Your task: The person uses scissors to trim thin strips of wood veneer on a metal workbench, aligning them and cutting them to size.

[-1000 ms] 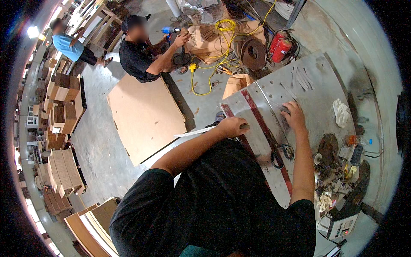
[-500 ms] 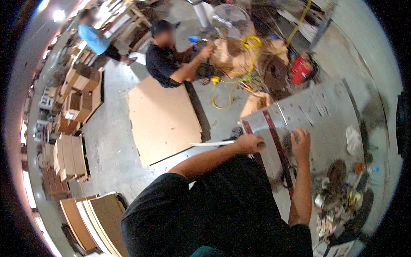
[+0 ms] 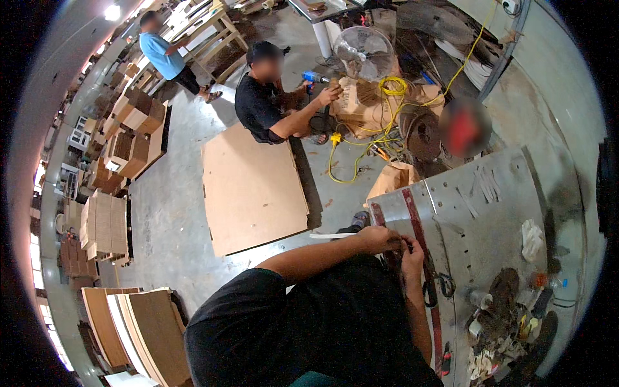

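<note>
My two hands meet in front of my body, over the near-left edge of the metal table [image 3: 474, 222]. My left hand [image 3: 379, 239] is closed, its fingertips against those of my right hand. A pinch closes my right hand [image 3: 412, 256]; whatever sits between the fingers is too small and dark to make out. A thin white strip [image 3: 332, 236] sticks out to the left beside my left forearm. Dark red bands [image 3: 416, 222] run along the tabletop near my hands. Black-handled scissors [image 3: 445, 284] lie just right of my right wrist.
A large cardboard sheet [image 3: 255, 190] lies on the floor at left. Beyond it a crouching person [image 3: 261, 103] holds a blue drill [image 3: 314, 77]. Yellow cord [image 3: 348, 173] trails near a fan [image 3: 364, 55]. Rags and clutter [image 3: 506, 316] cover the table's right end.
My right hand has come left and down to meet my left hand. The scissors now show more fully, and the whole view has shifted slightly.
</note>
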The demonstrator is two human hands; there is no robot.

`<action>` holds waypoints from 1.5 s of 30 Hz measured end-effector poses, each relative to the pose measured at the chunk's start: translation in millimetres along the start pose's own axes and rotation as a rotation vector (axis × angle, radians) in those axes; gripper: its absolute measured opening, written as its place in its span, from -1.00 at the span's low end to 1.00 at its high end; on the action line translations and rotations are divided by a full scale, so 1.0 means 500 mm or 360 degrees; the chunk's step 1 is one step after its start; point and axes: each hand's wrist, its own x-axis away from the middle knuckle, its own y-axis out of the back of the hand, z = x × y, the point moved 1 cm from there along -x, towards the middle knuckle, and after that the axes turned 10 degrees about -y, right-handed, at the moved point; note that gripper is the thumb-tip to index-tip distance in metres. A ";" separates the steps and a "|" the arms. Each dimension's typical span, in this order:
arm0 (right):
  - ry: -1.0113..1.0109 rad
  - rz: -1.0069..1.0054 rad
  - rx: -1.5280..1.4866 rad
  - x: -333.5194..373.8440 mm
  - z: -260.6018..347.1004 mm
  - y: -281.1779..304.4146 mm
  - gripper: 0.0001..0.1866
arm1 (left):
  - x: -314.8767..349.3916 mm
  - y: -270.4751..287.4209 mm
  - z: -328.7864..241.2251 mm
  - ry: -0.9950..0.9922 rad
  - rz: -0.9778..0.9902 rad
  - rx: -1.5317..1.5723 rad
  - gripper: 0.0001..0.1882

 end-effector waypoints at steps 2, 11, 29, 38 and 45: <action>-0.0042 0.0038 -0.0116 0.003 -0.019 0.012 -0.66 | 0.001 0.008 -0.006 0.0068 -0.0006 0.0032 -0.55; -0.0013 0.0078 -0.0366 -0.002 -0.097 0.025 -0.55 | -0.010 0.009 -0.013 -0.0052 0.0010 0.0001 -0.53; 0.0007 -0.0107 -0.0279 0.010 -0.092 0.017 -0.72 | -0.008 0.019 -0.027 -0.0004 -0.0039 0.0013 -0.53; 0.0107 -0.0074 -0.0292 0.007 -0.101 0.013 -0.73 | -0.012 0.008 -0.013 0.0030 -0.0005 0.0020 -0.57; 0.0018 -0.0063 -0.0295 0.006 -0.107 0.016 -0.73 | -0.014 0.006 -0.011 -0.0008 0.0013 0.0056 -0.57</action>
